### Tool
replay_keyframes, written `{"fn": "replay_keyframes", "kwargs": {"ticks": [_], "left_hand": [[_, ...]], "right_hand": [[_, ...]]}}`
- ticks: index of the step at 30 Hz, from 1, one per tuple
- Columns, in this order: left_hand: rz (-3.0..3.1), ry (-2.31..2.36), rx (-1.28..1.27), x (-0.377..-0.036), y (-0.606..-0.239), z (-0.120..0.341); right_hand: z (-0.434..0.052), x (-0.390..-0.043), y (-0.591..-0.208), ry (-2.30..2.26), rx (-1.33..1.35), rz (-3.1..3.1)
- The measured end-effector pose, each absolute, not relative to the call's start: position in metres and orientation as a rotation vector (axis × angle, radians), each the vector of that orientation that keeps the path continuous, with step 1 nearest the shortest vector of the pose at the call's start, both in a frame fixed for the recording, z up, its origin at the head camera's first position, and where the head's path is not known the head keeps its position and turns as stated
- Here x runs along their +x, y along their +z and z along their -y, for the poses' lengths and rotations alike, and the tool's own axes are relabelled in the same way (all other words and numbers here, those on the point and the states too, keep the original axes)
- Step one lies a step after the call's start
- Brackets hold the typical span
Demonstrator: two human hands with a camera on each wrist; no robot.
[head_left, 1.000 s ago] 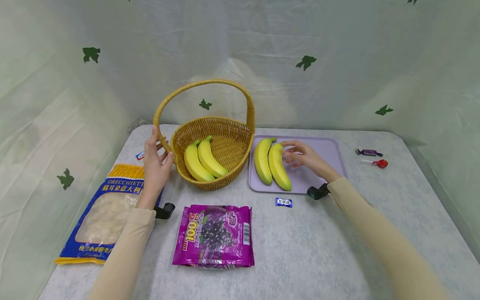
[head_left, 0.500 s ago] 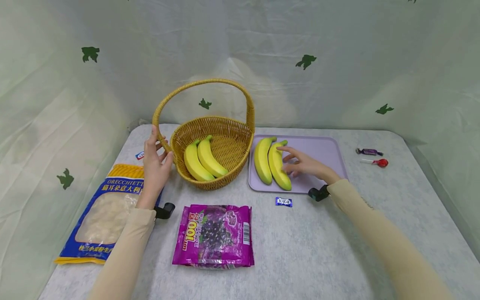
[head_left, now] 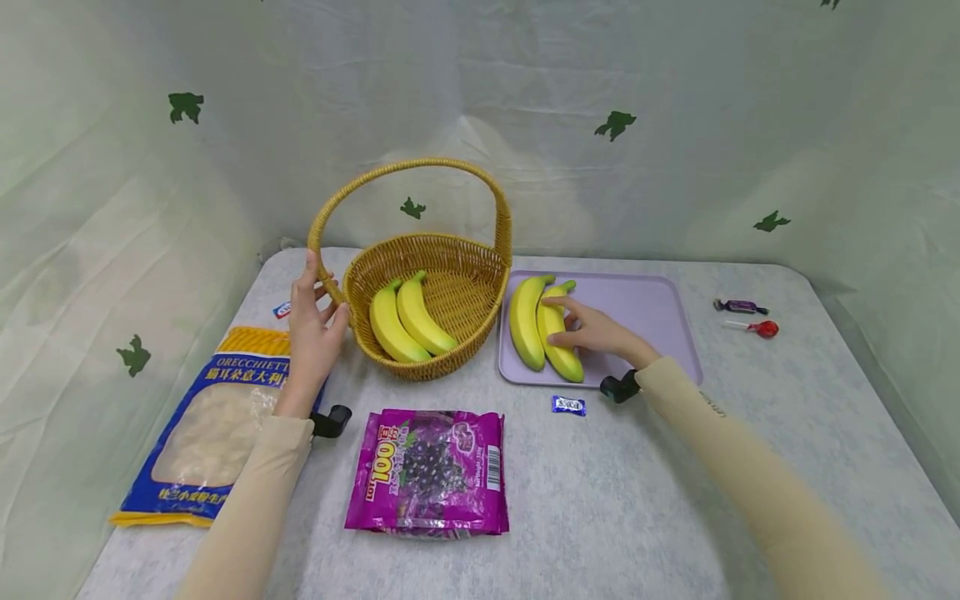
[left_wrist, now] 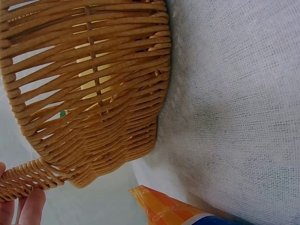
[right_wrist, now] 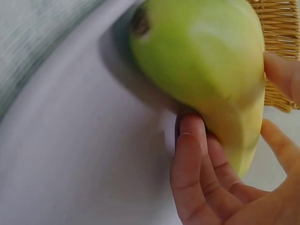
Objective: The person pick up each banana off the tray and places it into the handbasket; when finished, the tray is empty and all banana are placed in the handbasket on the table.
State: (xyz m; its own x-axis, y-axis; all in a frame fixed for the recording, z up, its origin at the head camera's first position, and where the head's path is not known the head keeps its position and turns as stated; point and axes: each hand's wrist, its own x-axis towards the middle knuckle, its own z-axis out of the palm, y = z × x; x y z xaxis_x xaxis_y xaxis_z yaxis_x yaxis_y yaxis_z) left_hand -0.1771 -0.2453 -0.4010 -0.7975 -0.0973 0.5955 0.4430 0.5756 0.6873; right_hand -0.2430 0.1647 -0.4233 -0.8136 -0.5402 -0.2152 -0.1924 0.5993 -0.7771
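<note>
A wicker basket [head_left: 450, 250] with a tall handle [head_left: 408, 164] holds two yellow bananas [head_left: 408, 321]. My left hand [head_left: 311, 333] holds the handle's left base between thumb and fingers; in the left wrist view the fingertips [left_wrist: 28, 208] lie against the weave of the basket [left_wrist: 93, 70]. To the right, a lilac tray [head_left: 645, 300] carries two more bananas. My right hand [head_left: 588, 329] grips the right-hand banana [head_left: 558, 354], beside the left one [head_left: 522, 321]. In the right wrist view, fingers [right_wrist: 190, 154] curl under this banana [right_wrist: 206, 61] above the tray [right_wrist: 70, 140].
A blue and yellow pasta bag [head_left: 213, 417] lies at the left and a purple grape-candy bag [head_left: 427, 471] at the front. Small blue sweets [head_left: 567, 405] [head_left: 282, 310], a purple sweet [head_left: 738, 307] and a red lollipop [head_left: 761, 327] lie on the grey table. Cloth walls surround it.
My right hand has slid left over the tray and closed round the right-hand banana. The left hand has stayed on the basket handle.
</note>
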Motion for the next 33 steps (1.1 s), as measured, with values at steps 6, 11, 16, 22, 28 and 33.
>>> {"fn": "replay_keyframes", "kwargs": {"ticks": [6, 11, 16, 22, 28, 33], "left_hand": [[2.203, -1.189, -0.29, -0.178, -0.4, 0.245], [2.199, -1.192, -0.294, -0.178, -0.399, 0.245], [2.2, -1.197, -0.292, -0.177, -0.399, 0.246], [2.207, -1.206, -0.276, -0.175, -0.398, 0.245], [2.21, -1.207, -0.269, -0.176, -0.401, 0.246], [2.22, -1.221, -0.254, -0.176, -0.401, 0.245]], "right_hand": [[-0.17, -0.242, -0.423, -1.202, -0.509, -2.372], [-0.173, -0.238, -0.414, -1.296, -0.511, -2.354], [-0.169, -0.232, -0.398, -1.358, -0.569, -2.299], [-0.15, -0.221, -0.375, -1.368, -0.66, -2.226], [-0.127, -0.22, -0.37, -1.339, -0.758, -2.178], [-0.105, -0.224, -0.365, -1.342, -0.827, -2.163]]}}
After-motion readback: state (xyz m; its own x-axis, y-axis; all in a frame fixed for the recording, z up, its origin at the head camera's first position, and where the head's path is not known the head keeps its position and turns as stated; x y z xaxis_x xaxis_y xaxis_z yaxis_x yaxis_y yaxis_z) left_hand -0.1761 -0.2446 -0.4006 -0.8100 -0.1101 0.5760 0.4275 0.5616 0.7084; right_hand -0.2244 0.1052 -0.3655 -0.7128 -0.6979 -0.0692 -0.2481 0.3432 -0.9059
